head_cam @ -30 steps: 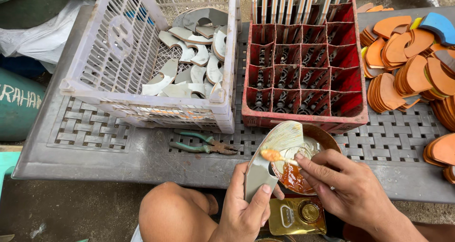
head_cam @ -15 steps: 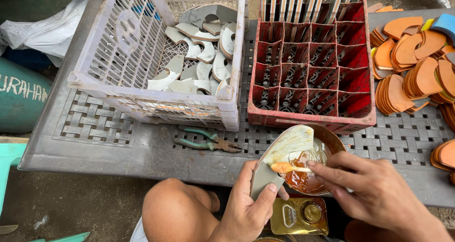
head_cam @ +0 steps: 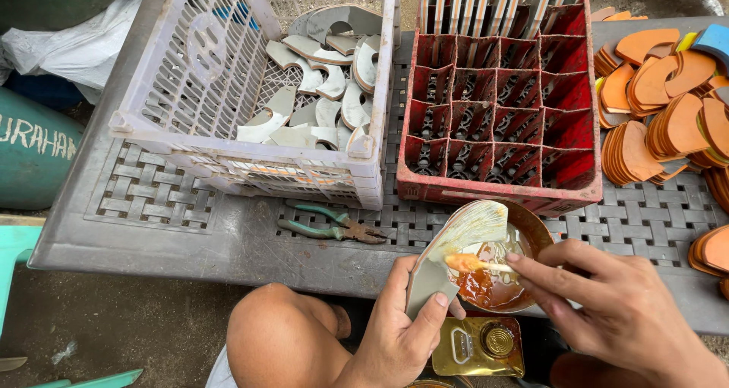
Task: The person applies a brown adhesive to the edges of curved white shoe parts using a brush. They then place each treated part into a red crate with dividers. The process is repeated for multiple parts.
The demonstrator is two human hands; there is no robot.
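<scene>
Left hand [head_cam: 399, 335] grips curved piece [head_cam: 456, 247]; right hand [head_cam: 615, 312] pinches brush [head_cam: 474, 263] touching it over bowl [head_cam: 531, 232].

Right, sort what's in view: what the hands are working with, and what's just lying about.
In use:
left hand holding the curved grey piece
right hand with the small brush
bowl of orange liquid

Lying about:
green-handled pliers
white crate of grey pieces
red divided crate
stacked orange pieces
gold tin
</scene>
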